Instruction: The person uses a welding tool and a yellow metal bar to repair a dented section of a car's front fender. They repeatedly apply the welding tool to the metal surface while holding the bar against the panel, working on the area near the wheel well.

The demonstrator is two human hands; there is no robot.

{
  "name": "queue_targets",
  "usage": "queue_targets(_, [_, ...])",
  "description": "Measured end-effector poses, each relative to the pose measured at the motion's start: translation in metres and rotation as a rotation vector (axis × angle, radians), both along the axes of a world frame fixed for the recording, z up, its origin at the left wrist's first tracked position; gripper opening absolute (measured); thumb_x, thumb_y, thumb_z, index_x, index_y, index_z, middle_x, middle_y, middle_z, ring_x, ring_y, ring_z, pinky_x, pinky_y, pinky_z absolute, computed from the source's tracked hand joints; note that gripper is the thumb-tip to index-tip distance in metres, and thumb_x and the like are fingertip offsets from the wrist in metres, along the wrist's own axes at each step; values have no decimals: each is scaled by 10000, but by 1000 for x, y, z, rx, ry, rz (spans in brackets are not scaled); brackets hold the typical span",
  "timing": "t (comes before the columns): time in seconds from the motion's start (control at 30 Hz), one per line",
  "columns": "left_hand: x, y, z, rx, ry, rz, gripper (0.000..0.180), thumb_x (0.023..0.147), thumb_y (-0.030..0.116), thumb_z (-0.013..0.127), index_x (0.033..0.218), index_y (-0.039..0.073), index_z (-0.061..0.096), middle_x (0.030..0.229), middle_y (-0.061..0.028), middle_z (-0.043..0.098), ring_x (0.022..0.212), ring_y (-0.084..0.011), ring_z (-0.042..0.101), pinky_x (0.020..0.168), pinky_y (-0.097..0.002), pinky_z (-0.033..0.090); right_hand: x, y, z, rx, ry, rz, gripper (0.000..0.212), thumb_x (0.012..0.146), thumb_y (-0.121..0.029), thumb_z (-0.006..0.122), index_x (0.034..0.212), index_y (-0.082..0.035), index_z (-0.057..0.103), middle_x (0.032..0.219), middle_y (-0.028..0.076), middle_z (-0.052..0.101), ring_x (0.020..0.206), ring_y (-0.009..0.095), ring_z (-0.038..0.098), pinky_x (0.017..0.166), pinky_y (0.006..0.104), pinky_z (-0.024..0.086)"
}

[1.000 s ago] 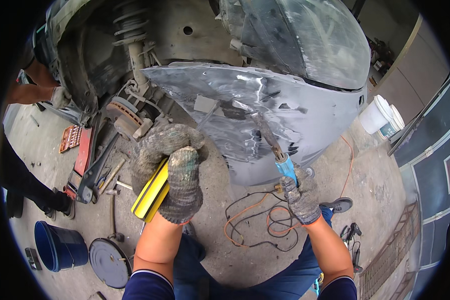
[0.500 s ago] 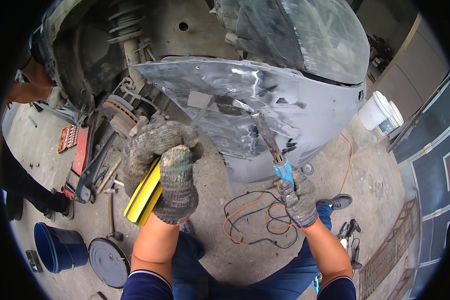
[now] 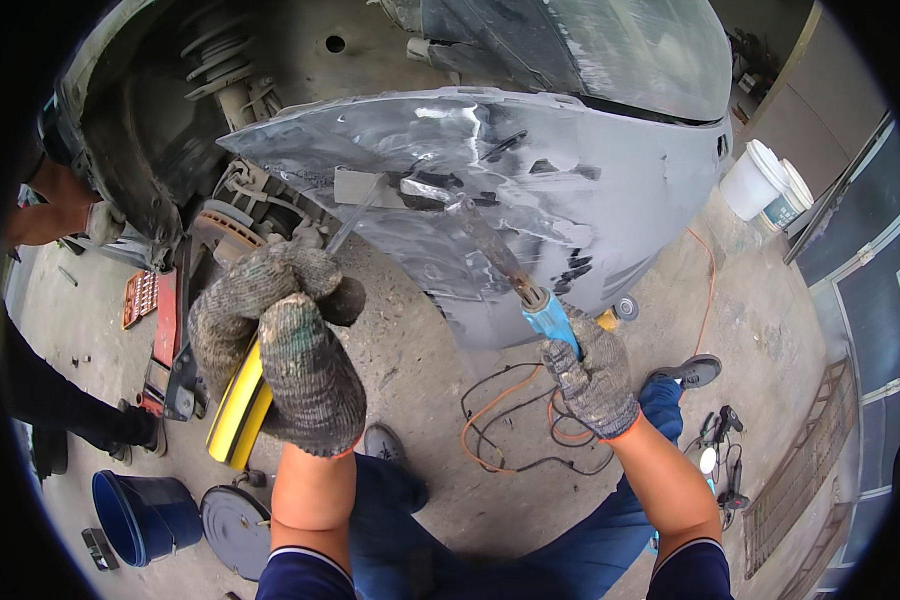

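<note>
My left hand (image 3: 280, 340), in a dirty knit glove, is closed round a tool with a flat yellow-and-black handle (image 3: 238, 410). From that hand a thin shank (image 3: 358, 214) reaches up to a flat grey rectangular piece (image 3: 368, 188) at the car's bumper cover (image 3: 630, 190); whether the two are joined I cannot tell. My gloved right hand (image 3: 595, 380) grips a blue-handled soldering iron (image 3: 550, 325). Its rusty barrel points up and left, with the tip near a shiny strip (image 3: 428, 190) over a dark patch on the bumper. White and black marks cover the grey surface.
Another person's gloved hand (image 3: 105, 222) is at the left. Below lie a blue bucket (image 3: 145, 518), a round dark lid (image 3: 235, 530) and a red socket case (image 3: 141, 300). Cables (image 3: 515, 430) loop across the floor. White buckets (image 3: 753, 182) stand at right.
The view has shifted, with the bumper now higher and further left. My left hand and its tool appear further left. Both hands keep their grips.
</note>
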State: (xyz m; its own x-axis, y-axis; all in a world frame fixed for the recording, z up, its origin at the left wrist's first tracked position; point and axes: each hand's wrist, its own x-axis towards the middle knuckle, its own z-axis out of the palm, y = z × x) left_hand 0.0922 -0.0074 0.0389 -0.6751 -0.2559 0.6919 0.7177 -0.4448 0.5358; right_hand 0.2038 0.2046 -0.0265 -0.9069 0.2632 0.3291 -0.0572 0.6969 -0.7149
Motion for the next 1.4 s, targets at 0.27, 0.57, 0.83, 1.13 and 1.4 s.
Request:
queue_targets(0.27, [3, -13, 0, -26, 68, -190, 193, 849, 128, 633, 1017, 38, 599, 903, -127, 592, 824, -196, 557, 623, -284, 506, 23, 15, -22, -122, -88, -77, 409, 879, -280, 608, 1179, -3, 577, 860, 131, 665, 735, 222, 649, 692, 334, 505])
queue_targets(0.57, [6, -22, -10, -129, 35, -201, 244, 830, 166, 663, 1029, 44, 595, 861, -150, 592, 699, -179, 558, 462, -210, 439, 27, 14, -11, -72, -41, -31, 386, 891, -256, 591, 1181, -1, 576, 879, 135, 666, 752, 226, 656, 697, 329, 504])
queue_targets(0.83, [3, -2, -9, -43, -83, -59, 240, 813, 178, 691, 999, 54, 605, 856, -127, 620, 726, -186, 612, 475, -243, 494, 17, 8, 6, -42, -54, 29, 394, 896, -231, 599, 1210, 2, 551, 934, 152, 644, 793, 218, 632, 737, 331, 501])
queue_targets(1.13, [-1, -2, -7, -53, -47, -70, 249, 812, 201, 689, 992, 55, 598, 842, -127, 621, 698, -183, 611, 459, -249, 485, 6, 17, 12, 193, 72, 29, 405, 876, -226, 622, 1212, -9, 557, 980, 175, 652, 842, 278, 643, 758, 351, 504])
queue_targets(1.4, [0, -1, -7, -23, -98, -54, 261, 815, 213, 689, 992, 51, 590, 831, -128, 616, 697, -188, 612, 464, -252, 489, 0, 21, 16, 164, 41, -25, 397, 874, -231, 618, 1208, -23, 569, 1001, 182, 652, 872, 306, 645, 780, 368, 503])
